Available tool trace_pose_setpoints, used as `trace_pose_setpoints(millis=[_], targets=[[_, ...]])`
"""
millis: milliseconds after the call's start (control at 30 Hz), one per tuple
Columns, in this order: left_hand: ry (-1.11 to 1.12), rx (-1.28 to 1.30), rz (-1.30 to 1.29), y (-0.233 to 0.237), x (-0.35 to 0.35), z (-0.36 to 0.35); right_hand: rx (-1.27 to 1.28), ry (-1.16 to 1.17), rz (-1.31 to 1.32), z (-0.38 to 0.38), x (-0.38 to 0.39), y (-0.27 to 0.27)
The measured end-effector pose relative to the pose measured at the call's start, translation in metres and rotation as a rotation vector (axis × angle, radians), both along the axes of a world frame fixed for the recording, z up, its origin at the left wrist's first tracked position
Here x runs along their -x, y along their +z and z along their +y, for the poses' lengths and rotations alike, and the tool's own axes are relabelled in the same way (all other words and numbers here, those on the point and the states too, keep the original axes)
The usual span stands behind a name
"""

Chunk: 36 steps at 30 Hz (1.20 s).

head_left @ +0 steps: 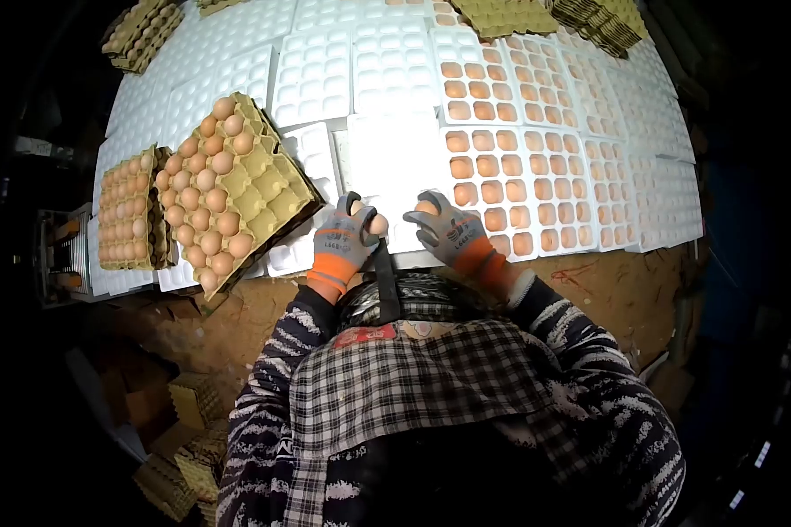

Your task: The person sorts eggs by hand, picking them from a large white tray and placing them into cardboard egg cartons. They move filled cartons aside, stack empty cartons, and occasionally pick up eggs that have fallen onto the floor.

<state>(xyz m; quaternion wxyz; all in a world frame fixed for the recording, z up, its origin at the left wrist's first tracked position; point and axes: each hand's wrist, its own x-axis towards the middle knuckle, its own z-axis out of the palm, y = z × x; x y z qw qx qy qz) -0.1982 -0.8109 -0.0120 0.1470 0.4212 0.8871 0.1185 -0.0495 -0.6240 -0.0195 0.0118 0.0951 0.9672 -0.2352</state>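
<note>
Glare whitens trays [394, 66]; edges black.

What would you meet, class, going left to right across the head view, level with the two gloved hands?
Egg-topped cardboard stack → tilted, part-filled cardboard tray → left hand → right hand → egg-filled white tray.

From my distance I count one left hand [345, 235] and one right hand [455, 235]. Two eggs [378, 225] are at the left fingers, one egg [426, 208] at the right. Leftward of these fingers, two egg-topped tray piles [281, 180]; far beyond, at least four piles [505, 16].
</note>
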Motion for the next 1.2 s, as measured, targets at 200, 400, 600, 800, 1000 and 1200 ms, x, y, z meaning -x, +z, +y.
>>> trace_pose_setpoints(millis=[200, 400, 600, 800, 1000, 1200], targets=[[0.077, -0.27, 0.165, -0.013, 0.017, 0.005, 0.002, 0.165, 0.032, -0.009, 0.012, -0.037], [0.176, -0.233, 0.084, -0.008, 0.007, 0.011, 0.541, -0.079, 0.382, 0.037, 0.041, -0.028], [-0.005, 0.093, -0.135, -0.007, -0.023, 0.002, 0.283, 0.058, 0.411, 0.051, 0.036, -0.065], [0.105, -0.445, -0.164, -0.005, -0.023, 0.054, 0.72, -0.177, 0.439, 0.048, 0.031, -0.057], [-0.173, -0.369, -0.147, -0.024, -0.016, 0.048, 0.625, -0.177, 0.515, 0.05, 0.033, -0.066], [0.052, -0.613, -0.22, 0.037, -0.007, -0.098, 0.718, 0.398, -0.186, -0.042, -0.011, -0.033]])
